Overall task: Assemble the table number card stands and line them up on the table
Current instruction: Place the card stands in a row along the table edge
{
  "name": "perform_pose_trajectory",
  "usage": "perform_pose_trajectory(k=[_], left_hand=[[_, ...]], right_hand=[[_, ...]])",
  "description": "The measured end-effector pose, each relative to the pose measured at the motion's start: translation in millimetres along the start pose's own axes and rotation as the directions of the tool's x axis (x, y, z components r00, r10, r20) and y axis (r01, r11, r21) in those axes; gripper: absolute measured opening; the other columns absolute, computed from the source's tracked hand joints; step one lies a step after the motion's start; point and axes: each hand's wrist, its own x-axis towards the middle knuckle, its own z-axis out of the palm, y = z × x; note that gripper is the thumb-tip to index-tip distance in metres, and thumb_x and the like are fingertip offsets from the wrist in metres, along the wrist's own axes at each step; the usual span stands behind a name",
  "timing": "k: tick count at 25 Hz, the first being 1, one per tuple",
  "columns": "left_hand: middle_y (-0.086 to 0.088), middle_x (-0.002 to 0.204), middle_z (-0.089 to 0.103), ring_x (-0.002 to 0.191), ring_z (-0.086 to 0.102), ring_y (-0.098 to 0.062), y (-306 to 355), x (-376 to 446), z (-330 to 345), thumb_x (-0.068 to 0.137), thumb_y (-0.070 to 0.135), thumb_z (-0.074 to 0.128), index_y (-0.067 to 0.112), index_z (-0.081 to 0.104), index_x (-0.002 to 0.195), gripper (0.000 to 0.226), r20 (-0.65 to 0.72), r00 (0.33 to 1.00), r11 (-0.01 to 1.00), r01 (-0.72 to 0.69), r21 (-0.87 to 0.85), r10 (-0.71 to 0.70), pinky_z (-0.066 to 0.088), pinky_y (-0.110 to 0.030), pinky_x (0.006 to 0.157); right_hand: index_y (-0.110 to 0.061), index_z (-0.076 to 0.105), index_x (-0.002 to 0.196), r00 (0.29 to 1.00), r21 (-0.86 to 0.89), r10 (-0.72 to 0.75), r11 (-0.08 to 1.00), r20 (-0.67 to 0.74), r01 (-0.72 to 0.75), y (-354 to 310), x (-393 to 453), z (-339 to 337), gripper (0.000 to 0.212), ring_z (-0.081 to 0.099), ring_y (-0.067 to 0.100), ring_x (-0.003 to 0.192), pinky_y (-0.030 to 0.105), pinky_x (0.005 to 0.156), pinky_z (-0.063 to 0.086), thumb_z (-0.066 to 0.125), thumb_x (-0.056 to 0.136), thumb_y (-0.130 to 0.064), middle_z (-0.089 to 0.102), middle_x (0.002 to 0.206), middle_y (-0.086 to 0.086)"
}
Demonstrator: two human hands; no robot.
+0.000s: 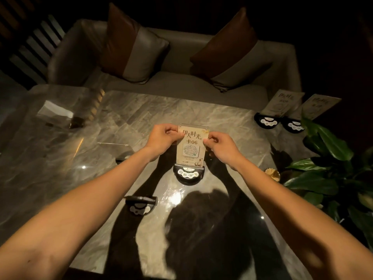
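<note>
A clear acrylic card (191, 147) printed "06" stands upright in a black half-round base (188, 174) at the middle of the marble table (232, 128). My left hand (162, 139) pinches the card's upper left edge and my right hand (221, 147) pinches its upper right edge. An empty black base (141, 205) lies nearer to me on the left. A loose clear panel (114, 145) lies flat further left. Two assembled card stands (268, 121) (294, 125) stand side by side at the table's far right edge.
A green leafy plant (331, 170) crowds the right edge, with a small gold ornament (272, 173) beside it. A white folded item and small dark pieces (58, 115) lie at the far left. A grey sofa with two cushions (181, 81) runs behind the table.
</note>
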Motion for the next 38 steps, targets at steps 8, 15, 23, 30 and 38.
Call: perform_pose_trajectory(k=[8, 15, 23, 30, 38], left_hand=[[0.001, 0.077, 0.071, 0.076, 0.068, -0.012, 57.2, 110.9, 89.1, 0.082, 0.010, 0.080, 0.019, 0.067, 0.077, 0.016, -0.027, 0.994, 0.994, -0.100, 0.040, 0.102, 0.059, -0.031, 0.076], [0.003, 0.077, 0.070, 0.072, 0.065, -0.008, 71.1, 188.7, 158.6, 0.079, 0.011, 0.082, 0.021, 0.068, 0.078, 0.018, -0.035, 0.990, 0.990, -0.136, 0.024, 0.136, 0.054, -0.025, 0.071], [0.003, 0.076, 0.069, 0.065, 0.063, 0.000, 74.8, 222.7, 193.3, 0.082, 0.007, 0.079, 0.007, 0.071, 0.092, 0.013, 0.020, 0.994, 0.994, -0.105, -0.012, 0.106, 0.050, -0.013, 0.064], [-0.006, 0.124, 0.067, 0.116, 0.062, -0.015, 84.8, 220.1, 174.3, 0.084, 0.011, 0.077, 0.010, 0.060, 0.134, 0.052, 0.194, 0.980, 0.995, -0.051, 0.085, 0.033, 0.055, -0.019, 0.090], [0.006, 0.127, 0.066, 0.116, 0.060, -0.008, 102.1, 126.8, 65.6, 0.086, 0.049, 0.071, 0.021, 0.065, 0.131, 0.054, 0.133, 0.985, 0.985, -0.123, 0.119, 0.107, 0.046, -0.021, 0.097]], right_hand=[[-0.017, 0.065, 0.084, 0.978, -0.057, -0.020, 0.998, -0.209, 0.008, 24.7, 84.6, -98.7, 0.019, 0.071, 0.023, 0.083, 0.042, 0.062, 0.064, 0.055, 0.100, -0.015, 0.074, 0.103, 0.002], [-0.017, 0.066, 0.098, 0.911, -0.069, 0.007, 0.997, -0.411, -0.039, 54.2, 144.2, -149.1, 0.012, 0.065, 0.023, 0.076, 0.044, 0.069, 0.057, 0.055, 0.101, -0.017, 0.067, 0.084, 0.004], [-0.013, 0.068, 0.098, 0.891, -0.014, -0.048, 0.999, -0.452, 0.047, 77.7, 161.1, -174.5, 0.015, 0.070, 0.026, 0.083, 0.048, 0.071, 0.061, 0.054, 0.098, -0.009, 0.068, 0.081, 0.001], [-0.009, 0.058, 0.121, 0.942, 0.061, 0.120, 0.992, -0.315, -0.106, 72.1, 162.4, -174.2, 0.024, 0.054, 0.000, 0.078, 0.022, 0.087, 0.051, 0.055, 0.098, -0.005, 0.050, 0.079, -0.016], [-0.010, 0.048, 0.140, 0.858, -0.029, 0.089, 0.992, -0.506, -0.119, 12.6, 117.0, -110.0, 0.054, 0.053, 0.033, 0.129, 0.049, 0.109, 0.044, 0.066, 0.092, -0.026, 0.054, 0.140, 0.013]])
